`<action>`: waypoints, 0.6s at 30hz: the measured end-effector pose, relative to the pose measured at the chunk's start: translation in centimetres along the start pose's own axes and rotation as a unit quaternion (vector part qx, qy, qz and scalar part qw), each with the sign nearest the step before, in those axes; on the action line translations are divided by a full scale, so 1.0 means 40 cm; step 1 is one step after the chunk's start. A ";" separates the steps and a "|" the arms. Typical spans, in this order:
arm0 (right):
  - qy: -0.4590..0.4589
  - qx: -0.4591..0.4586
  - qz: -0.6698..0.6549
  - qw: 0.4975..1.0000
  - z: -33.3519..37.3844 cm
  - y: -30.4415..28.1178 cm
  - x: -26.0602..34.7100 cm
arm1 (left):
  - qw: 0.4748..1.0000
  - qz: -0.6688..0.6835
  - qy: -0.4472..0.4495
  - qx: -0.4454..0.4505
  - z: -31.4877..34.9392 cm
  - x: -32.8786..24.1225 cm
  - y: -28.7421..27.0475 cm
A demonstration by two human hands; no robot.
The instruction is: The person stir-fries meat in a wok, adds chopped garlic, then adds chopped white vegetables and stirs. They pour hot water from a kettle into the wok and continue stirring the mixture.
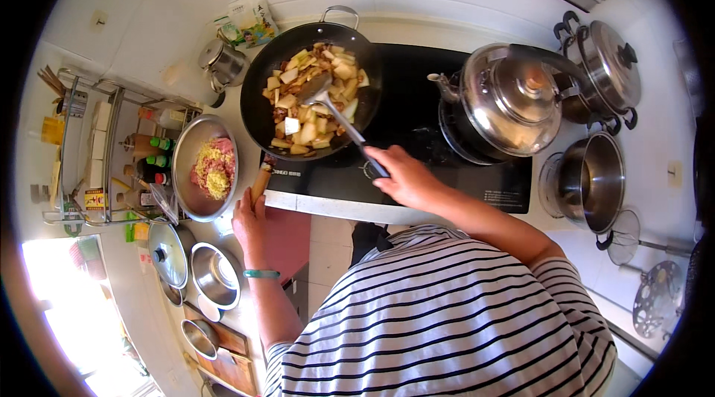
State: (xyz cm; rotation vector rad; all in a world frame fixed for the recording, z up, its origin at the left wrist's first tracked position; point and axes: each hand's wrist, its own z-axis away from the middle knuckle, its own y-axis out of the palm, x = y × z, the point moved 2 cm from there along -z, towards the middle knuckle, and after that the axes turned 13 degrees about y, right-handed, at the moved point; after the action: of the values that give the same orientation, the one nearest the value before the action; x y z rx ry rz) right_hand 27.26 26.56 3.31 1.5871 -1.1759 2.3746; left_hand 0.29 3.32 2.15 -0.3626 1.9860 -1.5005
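Over the left end of the black glass cooktop [410, 84], a dark wok [257, 95], with a metal loop at the far rim and a wooden handle [261, 179] pointing back toward the near left. Inside, a heap of pale cut chunks [322, 123] mixed with smaller browned pieces. Grasping the wooden handle with the curled fingers of the left hand [249, 224], just below a green bangle [261, 274] at the wrist. Gripping the dark end of a metal-shafted spatula [339, 118] with the right hand [407, 179], fingers clenched around it, blade laid in among the chunks near the middle of the wok.

Just left of the wok, a steel bowl [179, 187] of raw pink minced meat [202, 173] topped with finely chopped yellow bits [217, 182]. Beyond that bowl, a wire rack [109, 155] with bottles. Toward the near left, a glass lid [167, 254] beside another steel bowl [216, 275]. On the right burner, a shiny steel kettle [506, 110]. Farther right, a lidded steel pot [612, 69], an open steel pot [592, 182] and a wire skimmer [624, 237].
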 end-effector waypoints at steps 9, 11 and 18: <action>-0.042 0.178 -0.121 0.976 -0.066 0.125 0.043 | 0.997 -0.069 -0.028 0.024 -0.014 -0.014 0.007; -0.107 0.144 -0.030 0.983 -0.051 0.093 0.045 | 0.997 -0.070 -0.027 0.026 -0.028 -0.040 -0.013; -0.112 -0.284 -0.075 0.949 0.175 -0.472 0.015 | 0.951 0.259 0.073 -0.155 -0.112 -0.381 -0.133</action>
State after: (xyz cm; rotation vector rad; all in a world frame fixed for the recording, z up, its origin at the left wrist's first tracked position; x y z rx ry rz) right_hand 40.52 35.46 15.60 1.6736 -1.5329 1.5827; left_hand 8.55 13.53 12.57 0.1488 2.2130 -0.9093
